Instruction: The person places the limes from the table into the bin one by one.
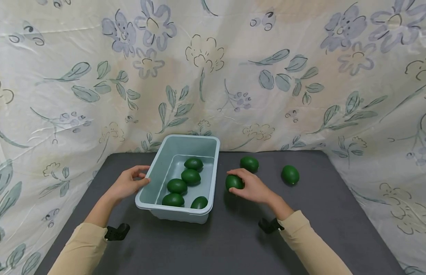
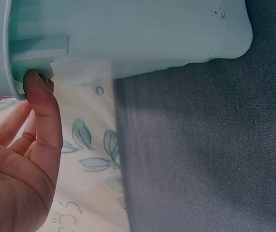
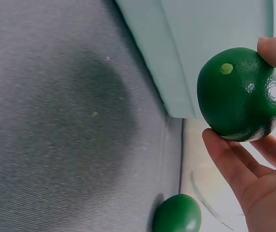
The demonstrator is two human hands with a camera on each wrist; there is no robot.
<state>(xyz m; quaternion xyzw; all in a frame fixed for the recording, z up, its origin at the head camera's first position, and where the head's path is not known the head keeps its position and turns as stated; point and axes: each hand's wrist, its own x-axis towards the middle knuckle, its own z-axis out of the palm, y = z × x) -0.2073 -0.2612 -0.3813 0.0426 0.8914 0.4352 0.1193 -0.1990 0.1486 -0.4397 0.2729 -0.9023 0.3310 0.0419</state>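
Your right hand (image 1: 252, 188) grips a lime (image 1: 233, 181) just right of the bin (image 1: 214, 168); your left hand (image 1: 127, 184) pinches its rim. Grey table (image 1: 233, 244), floral sheet (image 1: 213, 76) behind. Fingers hide part of that lime.

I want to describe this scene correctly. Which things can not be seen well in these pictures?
- Head view: the right hand covers most of the lime it grips; whether it rests on the table is unclear.
- Head view: the near wall of the bin cuts off the nearest lime inside.
- Left wrist view: the left hand is cut by the edge.
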